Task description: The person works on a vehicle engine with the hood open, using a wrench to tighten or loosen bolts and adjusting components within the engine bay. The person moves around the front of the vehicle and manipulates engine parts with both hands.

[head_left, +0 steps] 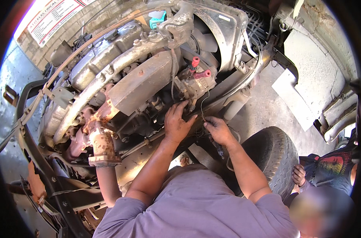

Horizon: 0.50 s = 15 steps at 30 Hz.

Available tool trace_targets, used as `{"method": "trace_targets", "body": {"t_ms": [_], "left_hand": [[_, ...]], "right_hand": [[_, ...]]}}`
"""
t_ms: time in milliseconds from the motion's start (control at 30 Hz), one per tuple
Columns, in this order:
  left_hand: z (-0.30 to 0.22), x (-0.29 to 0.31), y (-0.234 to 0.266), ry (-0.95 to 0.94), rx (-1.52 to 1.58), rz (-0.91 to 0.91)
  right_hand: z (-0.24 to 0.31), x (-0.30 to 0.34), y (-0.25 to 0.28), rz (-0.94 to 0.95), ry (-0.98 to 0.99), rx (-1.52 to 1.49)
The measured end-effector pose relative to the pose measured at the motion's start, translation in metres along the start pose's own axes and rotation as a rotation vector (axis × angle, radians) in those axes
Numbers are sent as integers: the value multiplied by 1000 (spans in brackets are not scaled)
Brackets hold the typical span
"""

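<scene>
My left hand (178,122) reaches to the underside of a metal compressor-like unit (199,84) with two red caps, on the side of the engine. Its fingers are stretched and the thumb stands apart; the fingertips are partly lost against the metal. Just right of it, my right hand (219,130) is closed, with thumb and forefinger pinching a thin wire (202,106) that runs up to the unit. Below that palm hangs a dark, slender piece (219,150), perhaps a tool handle or connector; whether the hand holds it too, I cannot tell.
The engine block (105,55) and a rusty exhaust pipe (103,144) fill the left. A fan shroud (228,35) stands beyond the unit. Right of my arm is a tyre (273,158); another person's hand (298,174) is beside it. A white panel (293,99) slants behind.
</scene>
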<state>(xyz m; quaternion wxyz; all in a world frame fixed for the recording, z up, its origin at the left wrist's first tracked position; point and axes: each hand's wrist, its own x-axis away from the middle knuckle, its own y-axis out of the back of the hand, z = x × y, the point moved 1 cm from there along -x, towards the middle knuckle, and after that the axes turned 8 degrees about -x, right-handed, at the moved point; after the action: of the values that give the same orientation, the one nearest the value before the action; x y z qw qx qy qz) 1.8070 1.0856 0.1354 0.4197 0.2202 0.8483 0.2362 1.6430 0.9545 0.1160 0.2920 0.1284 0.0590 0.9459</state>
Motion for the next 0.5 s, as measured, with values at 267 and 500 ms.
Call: {"method": "trace_targets", "body": {"t_ms": [267,500], "left_hand": [[14,-3,-19,128,95,-29],[33,7,-27,434,462,60]], "right_hand": [[-42,10,14,-25,121,159],[-50,15,17,53,-123,45]]}}
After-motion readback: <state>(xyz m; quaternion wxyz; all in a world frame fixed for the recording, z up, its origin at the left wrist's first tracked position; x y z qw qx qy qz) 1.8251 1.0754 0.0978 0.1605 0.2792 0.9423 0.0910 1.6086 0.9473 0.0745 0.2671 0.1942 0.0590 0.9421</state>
